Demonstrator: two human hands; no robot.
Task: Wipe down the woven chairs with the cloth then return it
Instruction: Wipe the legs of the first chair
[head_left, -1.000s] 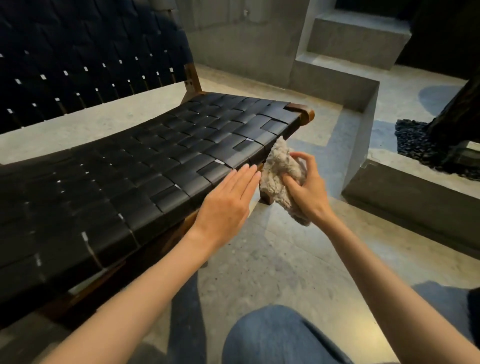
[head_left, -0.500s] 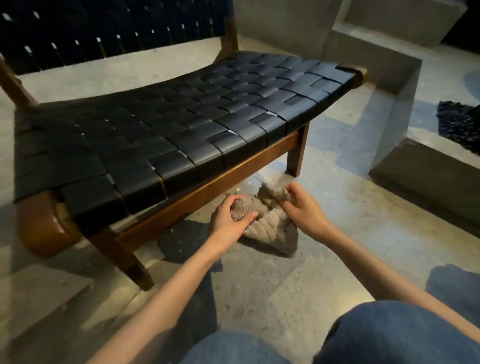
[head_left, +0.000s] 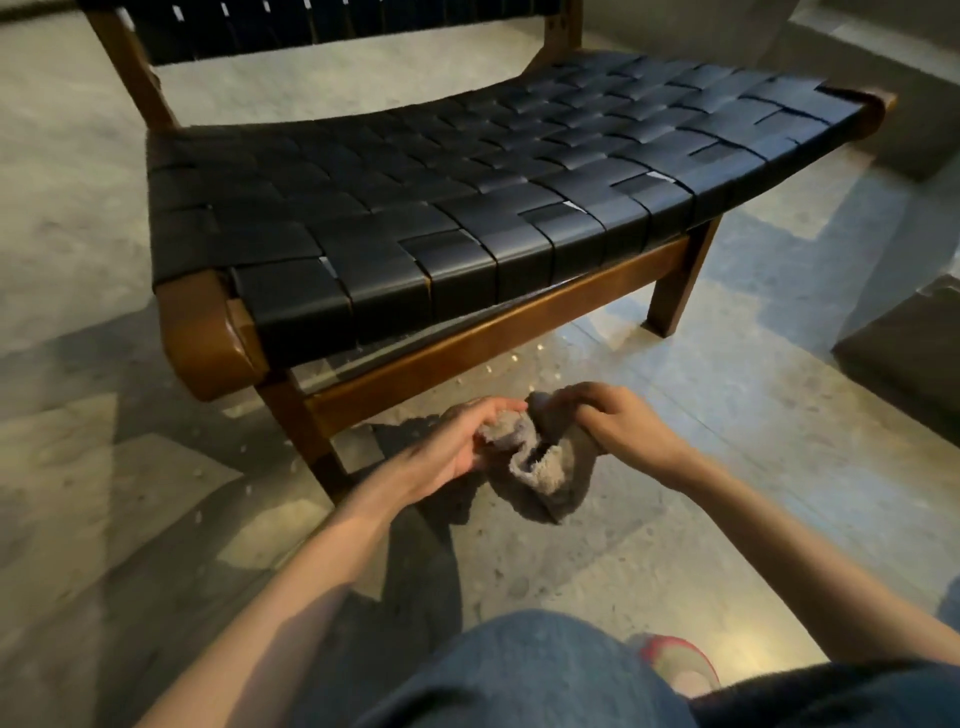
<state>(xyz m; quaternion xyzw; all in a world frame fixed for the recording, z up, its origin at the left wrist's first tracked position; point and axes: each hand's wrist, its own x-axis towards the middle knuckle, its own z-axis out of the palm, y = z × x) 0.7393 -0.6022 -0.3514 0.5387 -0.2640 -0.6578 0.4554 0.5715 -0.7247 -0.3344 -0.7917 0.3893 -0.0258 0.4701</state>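
Note:
A low woven chair (head_left: 467, 197) with black leather straps on a brown wooden frame fills the upper part of the head view. In front of its front rail, a grey fluffy cloth (head_left: 545, 467) hangs bunched between both hands, above the floor. My left hand (head_left: 462, 441) grips the cloth's left end, fingers curled over it. My right hand (head_left: 613, 421) grips the right end, fingers wrapped around a fold. Both hands are below the seat's front edge and apart from the chair.
The concrete floor (head_left: 727, 467) spreads around the chair. A concrete step block (head_left: 909, 353) stands at the right edge. My knees in blue jeans (head_left: 519, 670) and a red shoe (head_left: 680, 665) are at the bottom.
My left hand left the seat and took hold of the cloth with the right hand. Both hands sank below the seat front. The view shifted left along the chair.

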